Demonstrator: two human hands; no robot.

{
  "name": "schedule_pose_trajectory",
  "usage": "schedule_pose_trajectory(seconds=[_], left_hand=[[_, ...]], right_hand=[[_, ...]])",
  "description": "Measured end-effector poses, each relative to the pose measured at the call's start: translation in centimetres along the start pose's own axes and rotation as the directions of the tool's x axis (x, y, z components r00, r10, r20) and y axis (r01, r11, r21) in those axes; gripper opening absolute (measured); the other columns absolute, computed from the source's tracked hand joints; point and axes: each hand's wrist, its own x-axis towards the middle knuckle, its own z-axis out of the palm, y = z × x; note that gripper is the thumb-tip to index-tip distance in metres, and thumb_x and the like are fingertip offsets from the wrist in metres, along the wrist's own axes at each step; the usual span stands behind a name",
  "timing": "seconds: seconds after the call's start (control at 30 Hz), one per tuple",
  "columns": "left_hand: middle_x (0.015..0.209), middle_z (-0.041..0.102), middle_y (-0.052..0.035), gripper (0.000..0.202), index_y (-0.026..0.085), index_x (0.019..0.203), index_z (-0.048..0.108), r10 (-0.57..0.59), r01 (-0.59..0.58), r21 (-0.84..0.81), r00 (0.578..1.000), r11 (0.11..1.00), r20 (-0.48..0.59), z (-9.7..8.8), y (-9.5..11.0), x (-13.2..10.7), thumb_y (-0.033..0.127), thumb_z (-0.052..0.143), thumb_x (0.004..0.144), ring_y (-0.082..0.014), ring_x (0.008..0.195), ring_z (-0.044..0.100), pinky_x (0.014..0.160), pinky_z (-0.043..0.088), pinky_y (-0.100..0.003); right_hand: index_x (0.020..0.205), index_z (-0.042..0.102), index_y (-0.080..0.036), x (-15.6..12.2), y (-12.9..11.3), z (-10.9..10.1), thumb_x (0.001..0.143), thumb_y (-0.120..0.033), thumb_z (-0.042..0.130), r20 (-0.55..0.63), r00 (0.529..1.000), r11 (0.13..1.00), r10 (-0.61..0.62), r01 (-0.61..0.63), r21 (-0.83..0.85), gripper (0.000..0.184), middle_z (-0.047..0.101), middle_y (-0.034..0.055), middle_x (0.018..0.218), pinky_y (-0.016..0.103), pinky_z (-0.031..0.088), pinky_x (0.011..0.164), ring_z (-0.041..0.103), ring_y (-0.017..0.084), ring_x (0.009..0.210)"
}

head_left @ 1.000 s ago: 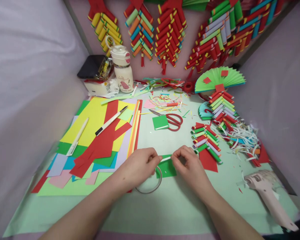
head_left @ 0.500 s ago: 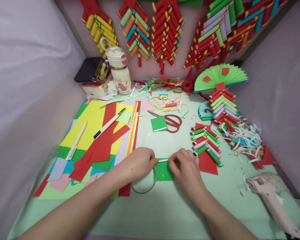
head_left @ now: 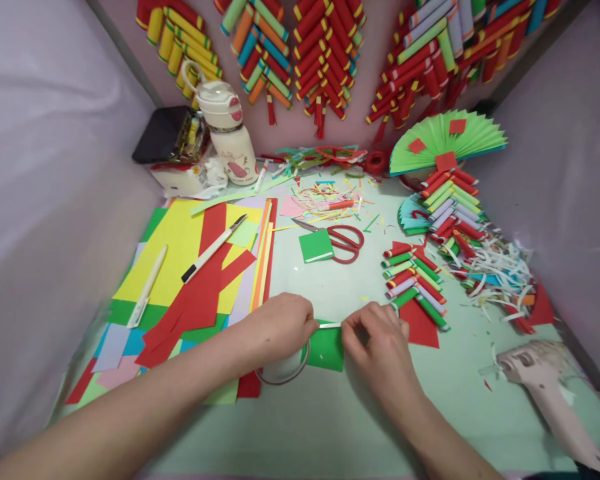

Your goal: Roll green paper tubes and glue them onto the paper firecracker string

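Observation:
Just above a green paper rectangle (head_left: 325, 353), a narrow white strip (head_left: 330, 325) is stretched between my two hands. My left hand (head_left: 287, 323) is closed, its thumb and fingertips pinching the strip's left end. At the other end, the fingertips of my right hand (head_left: 380, 337) are pressed together on the strip. A thin greyish ring (head_left: 283, 381) curves out from under my left hand and wrist; its upper part is hidden. Farther off, a green paper square (head_left: 316, 247) with a white strip along its edge lies over red-handled scissors (head_left: 347, 243).
Coloured paper sheets (head_left: 155, 280) cover the left, bearing a craft knife (head_left: 213, 250) and a white pen-like tool (head_left: 149, 283). At right are rolled-paper firecrackers (head_left: 415, 283), shredded paper (head_left: 500, 273) and a glue gun (head_left: 545, 393). Behind stand a bottle (head_left: 233, 143) and paper scraps (head_left: 325, 200).
The view has shifted slightly. My right hand has moved a little to the right and nearer me, and the white strip between the hands is tilted less. Both hands keep their pinch.

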Motion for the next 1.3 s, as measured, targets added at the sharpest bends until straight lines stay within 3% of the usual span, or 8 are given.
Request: schedule_pose_trajectory(seconds=[0.07,0.27,0.57,0.8,0.93,1.1,1.3], left_hand=[[0.064,0.062,-0.0051,0.031,0.020,0.057,0.055,0.017,-0.017,-0.004,0.999,1.000,0.041,-0.5,0.1,-0.2,0.036,0.045,0.081,-0.0173,0.058,0.054,0.052,0.031,-0.028],[0.064,0.058,-0.0011,0.022,0.021,0.060,0.055,0.130,-0.128,-0.023,0.965,0.991,0.227,-1.2,-0.4,-0.6,0.030,0.047,0.079,-0.0139,0.054,0.047,0.047,0.027,-0.026],[0.062,0.053,0.0017,0.025,0.021,0.068,0.056,0.069,-0.044,-0.171,0.987,0.984,0.147,1.4,-1.3,-1.9,0.037,0.041,0.082,-0.0121,0.054,0.043,0.047,0.026,-0.023],[0.063,0.053,0.0028,0.025,0.021,0.073,0.057,0.019,0.006,-0.287,0.996,0.958,0.086,2.1,-1.2,-3.1,0.041,0.044,0.082,-0.0112,0.053,0.045,0.048,0.029,-0.022],[0.065,0.055,0.0027,0.030,0.022,0.080,0.060,-0.036,0.072,-0.319,0.992,0.945,0.118,1.6,-1.3,-3.4,0.046,0.042,0.083,-0.0112,0.049,0.043,0.046,0.030,-0.023],[0.070,0.062,0.0000,0.029,0.020,0.075,0.062,0.031,-0.021,-0.231,0.999,0.973,0.041,0.2,-1.1,-2.5,0.044,0.047,0.081,-0.0136,0.063,0.052,0.054,0.033,-0.023],[0.064,0.065,-0.0018,0.036,0.019,0.070,0.068,0.040,-0.029,-0.117,0.995,0.993,0.095,-0.3,-1.5,-0.4,0.046,0.047,0.080,-0.0125,0.052,0.048,0.050,0.030,-0.025]], right_hand=[[0.070,0.053,-0.021,-0.7,-0.3,-0.1,0.084,-0.020,0.054,-0.006,1.000,0.999,0.015,-0.014,0.034,0.015,0.054,0.0007,0.074,0.033,0.028,0.070,0.046,0.019,0.078],[0.073,0.047,-0.021,-4.1,-1.2,0.2,0.088,-0.016,0.048,0.054,0.998,0.936,0.031,-0.048,0.348,0.015,0.051,0.0011,0.076,0.029,0.037,0.065,0.048,0.016,0.075],[0.075,0.049,-0.021,-2.7,-1.0,-0.9,0.087,-0.015,0.049,0.080,0.996,0.909,-0.040,0.003,0.417,0.013,0.052,0.0013,0.078,0.028,0.040,0.067,0.050,0.016,0.078],[0.073,0.050,-0.021,-1.7,-0.6,-0.6,0.086,-0.016,0.049,0.069,0.996,0.891,-0.060,0.022,0.453,0.014,0.052,0.0009,0.077,0.027,0.041,0.067,0.051,0.015,0.075],[0.073,0.051,-0.021,-1.7,-0.5,-0.4,0.085,-0.016,0.049,0.029,0.997,0.905,-0.067,0.048,0.423,0.013,0.052,0.0010,0.077,0.028,0.041,0.068,0.051,0.015,0.075],[0.068,0.049,-0.021,-2.1,-0.7,-0.1,0.082,-0.017,0.050,-0.025,1.000,0.959,0.001,0.006,0.285,0.015,0.052,-0.0005,0.071,0.029,0.037,0.069,0.050,0.015,0.072],[0.070,0.052,-0.020,-1.4,-0.8,0.7,0.082,-0.020,0.052,-0.008,0.996,0.984,0.086,-0.084,0.156,0.013,0.055,-0.0001,0.074,0.032,0.031,0.073,0.051,0.017,0.076]])
